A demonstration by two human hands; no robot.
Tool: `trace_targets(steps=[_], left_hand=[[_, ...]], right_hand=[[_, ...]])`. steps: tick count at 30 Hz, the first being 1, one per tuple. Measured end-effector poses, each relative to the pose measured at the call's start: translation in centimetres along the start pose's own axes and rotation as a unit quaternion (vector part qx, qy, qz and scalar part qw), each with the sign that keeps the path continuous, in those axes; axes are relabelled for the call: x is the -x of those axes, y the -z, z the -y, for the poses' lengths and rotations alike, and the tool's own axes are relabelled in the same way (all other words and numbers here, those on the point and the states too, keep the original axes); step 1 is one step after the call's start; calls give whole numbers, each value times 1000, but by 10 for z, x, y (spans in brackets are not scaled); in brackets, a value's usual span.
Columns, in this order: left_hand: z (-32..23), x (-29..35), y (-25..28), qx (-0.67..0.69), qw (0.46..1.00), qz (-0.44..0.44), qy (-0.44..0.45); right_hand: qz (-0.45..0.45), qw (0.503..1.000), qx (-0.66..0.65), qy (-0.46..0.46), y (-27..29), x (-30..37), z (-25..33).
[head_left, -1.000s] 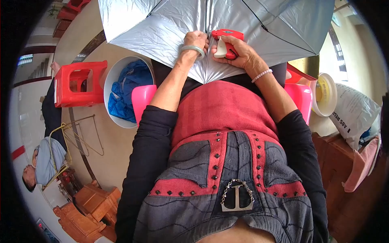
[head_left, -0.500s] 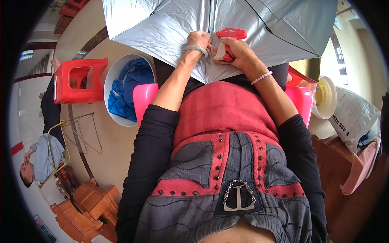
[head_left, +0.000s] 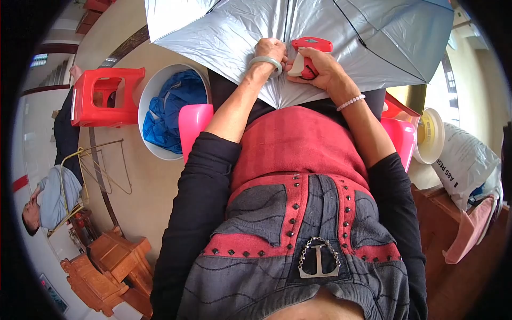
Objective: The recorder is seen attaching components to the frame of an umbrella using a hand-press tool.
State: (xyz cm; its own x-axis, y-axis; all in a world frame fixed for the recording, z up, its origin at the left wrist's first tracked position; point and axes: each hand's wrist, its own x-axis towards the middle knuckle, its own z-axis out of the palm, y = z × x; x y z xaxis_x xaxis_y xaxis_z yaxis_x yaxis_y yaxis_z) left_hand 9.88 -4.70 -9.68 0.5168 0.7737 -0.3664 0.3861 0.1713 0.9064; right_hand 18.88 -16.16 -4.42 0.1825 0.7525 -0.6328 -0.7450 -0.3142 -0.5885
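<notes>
A silver umbrella canopy [head_left: 224, 45] is spread over my lap, its thin dark ribs running toward the far side. My left hand [head_left: 271, 51], with a pale bangle at its wrist, is closed on the cloth beside the middle seam. Just to its right, my right hand [head_left: 326, 70] grips a red and white hand tool [head_left: 313, 44] shaped like a tagging gun. The tool's red head points away from me and lies close over the cloth. My fingertips nearly meet at the seam; what is pinched between them is too small to tell.
On the left stand a red plastic stool [head_left: 106, 98] and a white bucket [head_left: 145, 125] of blue cloth. A person [head_left: 60, 192] sits at far left near a metal frame [head_left: 109, 160] and wooden furniture [head_left: 114, 261]. At right are a pale bucket [head_left: 434, 136] and a white sack [head_left: 469, 160].
The whole view has shifted slightly, so hands and canopy appear a little farther right. Both hands keep their grips, and the tool stays at about the same place on the cloth.
</notes>
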Motion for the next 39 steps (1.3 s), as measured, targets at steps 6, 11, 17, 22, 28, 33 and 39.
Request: trace_targets(steps=[6, 11, 17, 22, 28, 33, 39], left_hand=[[-5, 4, 1, 14, 1000, 8, 9], [-13, 12, 2, -18, 1000, 19, -2], [-16, 15, 7, -2, 999, 36, 12], [-14, 15, 9, 63, 997, 50, 11], [-8, 9, 13, 117, 989, 85, 23], [-6, 9, 11, 146, 985, 87, 19], [-12, 13, 4, 31, 998, 60, -15]], right_hand=[[65, 998, 8, -27, 2, 16, 12], [65, 998, 8, -23, 13, 8, 9], [81, 996, 29, -20, 17, 2, 7], [73, 997, 33, -11, 15, 6, 7], [72, 997, 36, -15, 16, 5, 6], [59, 998, 26, -12, 14, 6, 4], [87, 996, 29, -19, 18, -6, 1]])
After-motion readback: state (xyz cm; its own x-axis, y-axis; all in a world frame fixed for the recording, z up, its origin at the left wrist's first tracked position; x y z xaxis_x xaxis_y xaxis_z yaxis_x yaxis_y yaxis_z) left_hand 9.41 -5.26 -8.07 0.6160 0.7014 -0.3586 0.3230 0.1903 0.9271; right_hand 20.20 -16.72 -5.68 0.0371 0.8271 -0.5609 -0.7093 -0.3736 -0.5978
